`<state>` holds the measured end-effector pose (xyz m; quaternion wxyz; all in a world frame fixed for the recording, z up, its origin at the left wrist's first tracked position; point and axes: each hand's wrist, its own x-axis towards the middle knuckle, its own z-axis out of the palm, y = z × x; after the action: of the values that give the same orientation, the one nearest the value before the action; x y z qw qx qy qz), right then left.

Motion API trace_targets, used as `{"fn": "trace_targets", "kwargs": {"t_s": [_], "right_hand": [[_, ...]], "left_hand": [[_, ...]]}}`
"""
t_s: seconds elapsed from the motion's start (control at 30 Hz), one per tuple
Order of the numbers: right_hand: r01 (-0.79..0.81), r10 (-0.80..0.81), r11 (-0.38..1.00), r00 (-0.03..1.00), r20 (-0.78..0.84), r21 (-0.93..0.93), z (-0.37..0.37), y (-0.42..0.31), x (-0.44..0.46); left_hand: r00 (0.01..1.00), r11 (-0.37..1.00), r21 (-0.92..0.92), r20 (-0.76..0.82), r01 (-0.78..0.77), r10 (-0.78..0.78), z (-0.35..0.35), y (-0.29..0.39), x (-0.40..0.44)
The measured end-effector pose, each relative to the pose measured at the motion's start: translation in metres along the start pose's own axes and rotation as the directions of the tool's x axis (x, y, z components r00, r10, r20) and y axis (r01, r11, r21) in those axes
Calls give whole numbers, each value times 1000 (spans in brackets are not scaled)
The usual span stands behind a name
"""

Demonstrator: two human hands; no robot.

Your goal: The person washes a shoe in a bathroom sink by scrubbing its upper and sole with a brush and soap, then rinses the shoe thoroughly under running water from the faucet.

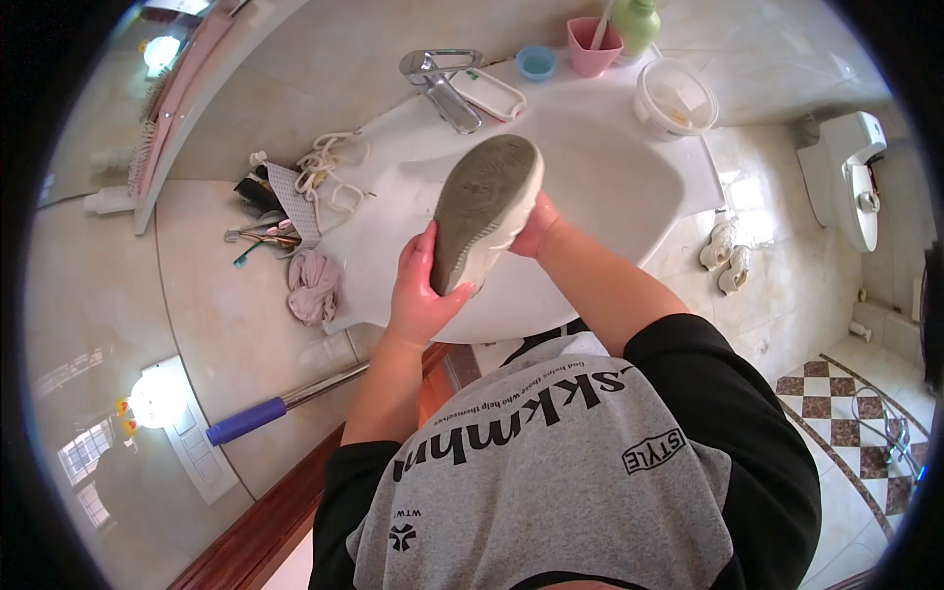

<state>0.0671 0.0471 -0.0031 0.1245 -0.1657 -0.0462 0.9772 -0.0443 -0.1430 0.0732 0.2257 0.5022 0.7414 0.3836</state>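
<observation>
A shoe (487, 202) is held over the white sink (629, 177), its grey-green sole turned up toward the camera and its pale side facing right. My left hand (421, 290) grips the lower left end, with the thumb along the near edge and the fingers on the left side. On the right side, my right hand (534, 228) is closed round the shoe, its fingers partly hidden behind it. The chrome faucet (454, 93) stands just beyond the shoe.
White laces (329, 172), a holder with toothbrushes (270, 234) and a crumpled cloth (313, 287) lie left of the basin. Behind it are a soap dish (490, 94), blue cup (536, 64), pink cup (594, 47), green bottle (635, 25) and round tub (676, 98).
</observation>
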Motion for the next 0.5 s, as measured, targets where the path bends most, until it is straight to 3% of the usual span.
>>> {"fn": "trace_targets", "kwargs": {"t_s": [0.1, 0.3, 0.37, 0.5], "right_hand": [[35, -36, 996, 999, 8, 85, 8, 5, 0], [158, -151, 945, 987, -48, 287, 9, 8, 13], [238, -256, 886, 967, -8, 399, 7, 7, 18], [246, -314, 874, 944, 100, 420, 5, 4, 19]], "left_hand": [[995, 944, 322, -41, -76, 94, 9, 7, 3], [997, 924, 378, -17, -65, 77, 24, 27, 10], [994, 913, 398, -24, -86, 104, 27, 32, 12], [985, 878, 457, -26, -143, 173, 27, 36, 16]]}}
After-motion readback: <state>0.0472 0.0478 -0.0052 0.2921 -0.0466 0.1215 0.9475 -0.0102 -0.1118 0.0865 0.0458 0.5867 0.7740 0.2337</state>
